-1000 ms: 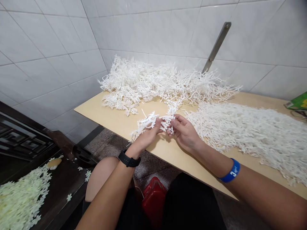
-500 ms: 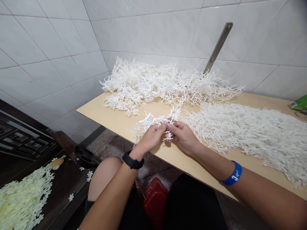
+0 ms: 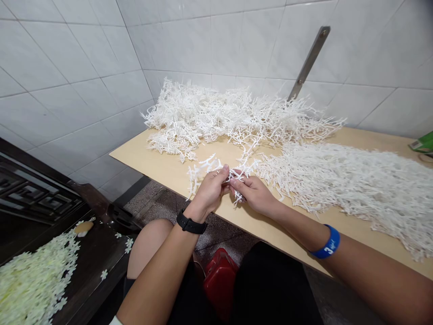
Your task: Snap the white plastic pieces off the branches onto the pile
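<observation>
White branching plastic sprigs (image 3: pixel 199 170) hang between my hands above the front edge of the tan table (image 3: pixel 135 155). My left hand (image 3: pixel 212 187), with a black watch band on the wrist, pinches them from the left. From the right, my right hand (image 3: pixel 252 192) grips the same sprigs, its thumb and fingers pressed together close to my left fingertips. A blue wristband circles my right wrist. Behind the hands lies a tangled heap of white sprigs (image 3: pixel 216 113). A flatter, denser pile of white sprigs (image 3: pixel 355 180) spreads over the right side.
A metal bar (image 3: pixel 309 63) leans up against the tiled wall behind the heap. Something green (image 3: pixel 422 143) sits at the far right edge. Below the table is a red object (image 3: pixel 220 275). Pale flowers (image 3: pixel 37 280) lie on a dark wooden surface at lower left.
My left hand has shifted slightly right and up. The sprigs between my hands have turned and now spread differently. Both hands keep their grip.
</observation>
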`<state>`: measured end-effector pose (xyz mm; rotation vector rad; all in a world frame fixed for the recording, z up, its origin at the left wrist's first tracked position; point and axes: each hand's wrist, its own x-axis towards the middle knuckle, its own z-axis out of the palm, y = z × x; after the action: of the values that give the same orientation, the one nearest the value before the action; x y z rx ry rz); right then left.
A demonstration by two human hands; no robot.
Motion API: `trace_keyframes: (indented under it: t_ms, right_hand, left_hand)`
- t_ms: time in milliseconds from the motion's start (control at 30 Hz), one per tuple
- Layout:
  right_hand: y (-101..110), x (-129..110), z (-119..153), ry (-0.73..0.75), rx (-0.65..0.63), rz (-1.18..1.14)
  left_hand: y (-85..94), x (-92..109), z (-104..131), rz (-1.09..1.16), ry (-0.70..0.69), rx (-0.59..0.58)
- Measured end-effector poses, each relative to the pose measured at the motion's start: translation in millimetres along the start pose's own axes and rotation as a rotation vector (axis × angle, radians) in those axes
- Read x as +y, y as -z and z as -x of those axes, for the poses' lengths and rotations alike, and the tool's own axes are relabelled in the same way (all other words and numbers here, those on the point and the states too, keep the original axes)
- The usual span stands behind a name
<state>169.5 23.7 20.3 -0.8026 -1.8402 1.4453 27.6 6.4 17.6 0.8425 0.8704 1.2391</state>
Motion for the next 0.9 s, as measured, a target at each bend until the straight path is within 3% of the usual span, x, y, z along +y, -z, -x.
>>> trace_keyframes:
  t_ms: [167,233,300,500,667,900]
  right_hand:
    - [-5,-5,8,0.093,-0.015,0.107]
    - [-6,-7,13,0.113,-0.029,0.115]
    - [-5,-7,14,0.099,0.038,0.108]
    - [8,1,2,0.022,0.365,0.104]
    - [9,6,-1,-0.034,0.387,0.153]
    - [8,4,-1,-0.072,0.395,0.143]
  left_hand:
    - [3.4,7,-7,0.181,0.133,0.129]
    - [11.0,14,-10,0.265,0.110,0.232]
    - [17.1,20,-12,0.252,0.027,0.293]
    - [11.0,13,-11,0.025,0.000,0.156]
    - [11.6,8,-12,-0.084,-0.118,0.204]
    - [11.5,17,-14,-0.273,-0.122,0.136]
